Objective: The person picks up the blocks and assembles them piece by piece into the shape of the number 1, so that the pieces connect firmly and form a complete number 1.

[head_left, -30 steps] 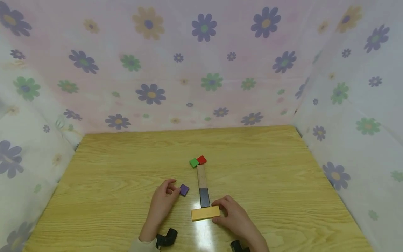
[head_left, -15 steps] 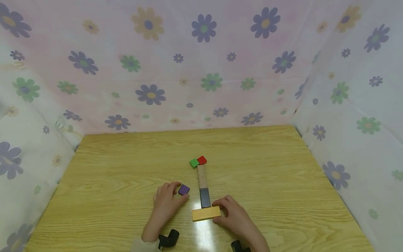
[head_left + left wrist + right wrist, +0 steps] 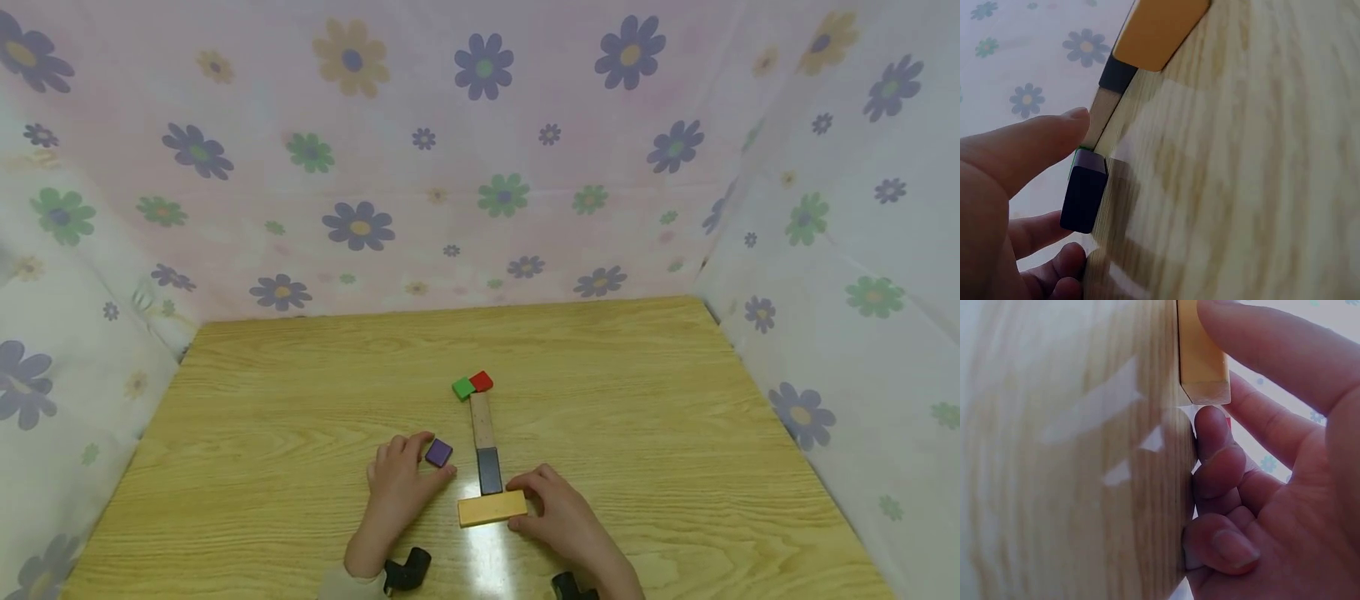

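Note:
A small purple block (image 3: 438,452) lies on the wooden table, left of a line of blocks. My left hand (image 3: 396,483) is around it, thumb and forefinger spread on either side; in the left wrist view a gap shows between the thumb (image 3: 1054,137) and the block. With thumb and forefinger, my right hand (image 3: 558,518) pinches the right end of a long yellow block (image 3: 491,508), which lies crosswise. A black block (image 3: 489,471) and a tan block (image 3: 482,421) run away from its far side. At the far end sit a green block (image 3: 463,388) and a red block (image 3: 482,382).
The wood-grain table (image 3: 300,375) is enclosed at the back and sides by flowered cloth (image 3: 420,167). Black wrist fittings (image 3: 408,570) show beneath both hands near the lower edge of the head view.
My left thumb and forefinger have parted from the purple block's edge and now stand spread around it. My right hand and the yellow block have hardly moved.

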`<state>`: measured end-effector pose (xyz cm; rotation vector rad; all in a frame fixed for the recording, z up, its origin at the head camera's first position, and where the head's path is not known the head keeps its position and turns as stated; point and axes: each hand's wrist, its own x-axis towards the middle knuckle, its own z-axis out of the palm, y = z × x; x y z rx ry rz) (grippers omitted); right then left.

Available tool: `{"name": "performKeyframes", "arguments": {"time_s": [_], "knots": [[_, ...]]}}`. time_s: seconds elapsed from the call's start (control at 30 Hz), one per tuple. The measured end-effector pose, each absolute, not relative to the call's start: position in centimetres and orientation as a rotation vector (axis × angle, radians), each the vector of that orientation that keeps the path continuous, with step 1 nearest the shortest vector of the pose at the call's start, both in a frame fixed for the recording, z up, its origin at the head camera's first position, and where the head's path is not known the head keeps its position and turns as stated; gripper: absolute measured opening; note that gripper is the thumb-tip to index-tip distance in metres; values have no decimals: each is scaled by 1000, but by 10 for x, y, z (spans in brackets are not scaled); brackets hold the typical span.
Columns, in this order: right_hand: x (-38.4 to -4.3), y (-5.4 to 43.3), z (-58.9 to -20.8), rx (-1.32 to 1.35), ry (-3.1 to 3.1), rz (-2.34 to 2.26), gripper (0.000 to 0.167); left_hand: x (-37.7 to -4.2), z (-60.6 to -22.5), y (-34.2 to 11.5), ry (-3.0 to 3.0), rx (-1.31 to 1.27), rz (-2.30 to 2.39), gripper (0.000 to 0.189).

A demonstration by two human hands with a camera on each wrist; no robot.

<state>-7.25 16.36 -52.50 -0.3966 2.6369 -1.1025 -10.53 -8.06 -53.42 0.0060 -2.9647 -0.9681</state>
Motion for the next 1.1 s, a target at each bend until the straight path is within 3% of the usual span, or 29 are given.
{"name": "performKeyframes", "arguments": {"time_s": [1.1], "knots": [[-72,163,-523,-372,2644,-1092,37,-102,-535,-81,-2900,-18,-1001,35]]}}
